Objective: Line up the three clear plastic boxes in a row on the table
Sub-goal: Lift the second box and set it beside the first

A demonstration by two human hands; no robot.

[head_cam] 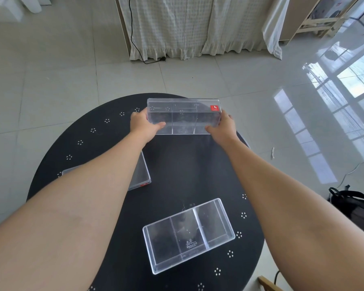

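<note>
A clear plastic box with a red label (184, 116) is at the far side of the round black table (177, 171), tilted so its open top faces away. My left hand (144, 126) grips its left end and my right hand (221, 128) grips its right end. A second clear box (188, 235) with dividers lies open side up near the front of the table, turned at a slant. A third clear box (140, 175) lies at the left, mostly hidden under my left forearm; a red label shows at its corner.
The table has small white dot patterns around its rim. Beyond it is a pale tiled floor, a curtain with a black cable (135, 38) at the back, and a black bag (353, 206) on the floor at the right.
</note>
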